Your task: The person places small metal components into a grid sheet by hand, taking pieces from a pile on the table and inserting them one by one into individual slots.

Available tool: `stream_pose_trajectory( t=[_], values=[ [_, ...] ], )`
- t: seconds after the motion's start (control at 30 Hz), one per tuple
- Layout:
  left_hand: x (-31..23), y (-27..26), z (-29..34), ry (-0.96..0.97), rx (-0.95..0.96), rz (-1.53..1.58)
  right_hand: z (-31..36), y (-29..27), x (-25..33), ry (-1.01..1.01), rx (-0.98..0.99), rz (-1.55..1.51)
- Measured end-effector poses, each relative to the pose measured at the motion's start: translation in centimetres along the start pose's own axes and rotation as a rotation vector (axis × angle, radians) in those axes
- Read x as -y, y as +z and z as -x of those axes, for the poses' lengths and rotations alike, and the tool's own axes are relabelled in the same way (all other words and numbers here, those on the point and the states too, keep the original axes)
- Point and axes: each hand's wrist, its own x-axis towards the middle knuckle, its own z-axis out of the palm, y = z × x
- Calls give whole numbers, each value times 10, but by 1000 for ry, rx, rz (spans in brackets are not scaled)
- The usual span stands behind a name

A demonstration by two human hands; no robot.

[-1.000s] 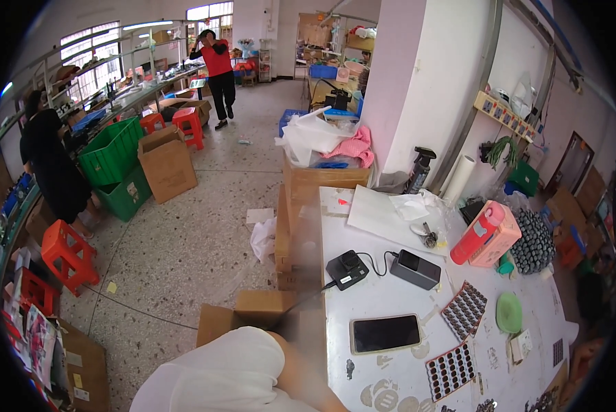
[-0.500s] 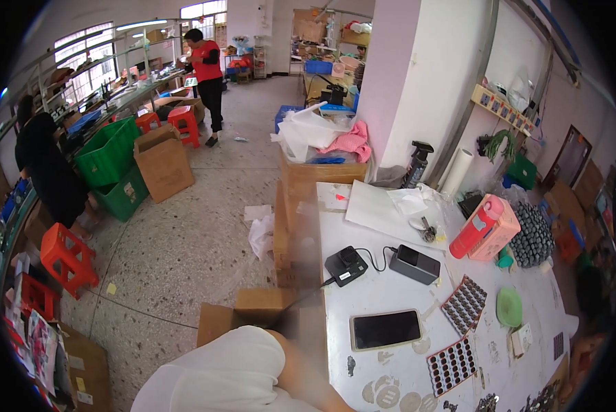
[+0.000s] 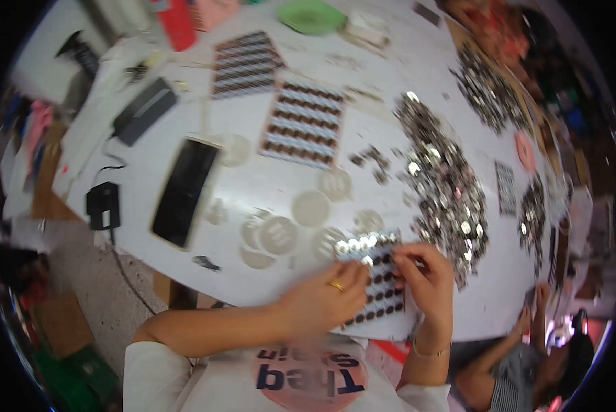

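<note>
On the white table's near edge lies a sheet with rows of dark round pieces (image 3: 385,301); shiny metal discs (image 3: 364,242) cover its far rows. My left hand (image 3: 327,296), with a ring on it, rests over the sheet's left side, fingers curled and pressed together near the discs. My right hand (image 3: 426,275) is at the sheet's upper right edge, thumb and fingertips pinched; anything small between them is hidden. Just beyond my right hand spreads a large pile of loose shiny metal discs (image 3: 452,199).
Two more sheets of dark pieces (image 3: 302,125) (image 3: 244,65) lie further off. To the left are a phone (image 3: 185,192), a dark box-shaped device (image 3: 145,110) and a cabled black device (image 3: 103,206). A green bowl (image 3: 311,16) stands far off. Another person (image 3: 507,374) sits at right.
The view has swung from the room down onto the table. Both my hands are now visible at the sheet; before, only a sleeve and part of an arm showed.
</note>
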Motion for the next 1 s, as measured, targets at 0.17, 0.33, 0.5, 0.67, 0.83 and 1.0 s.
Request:
stream_pose_trajectory(
  t=[0.17, 0.33, 0.5, 0.67, 0.83, 1.0],
  values=[
    [0, 3, -2, 2, -27, -90, -1, -2, -10, -61, 88, 154],
    [1, 1, -4, 22, -6, -75, -3, 0, -10, -123, 179, 225],
    [-2, 0, -3, -36, 7, -5, -2, 3, -8, -180, 191, 336],
    [-2, 1, -4, -35, -2, 13, 4, 5, -16, -166, 83, 411],
    [1, -6, -6, -22, 52, -23, 5, 4, -20, -202, 142, 332],
    [2, -4, -5, -41, 35, -18, 12, 15, -9, -175, 57, 387]
  ],
)
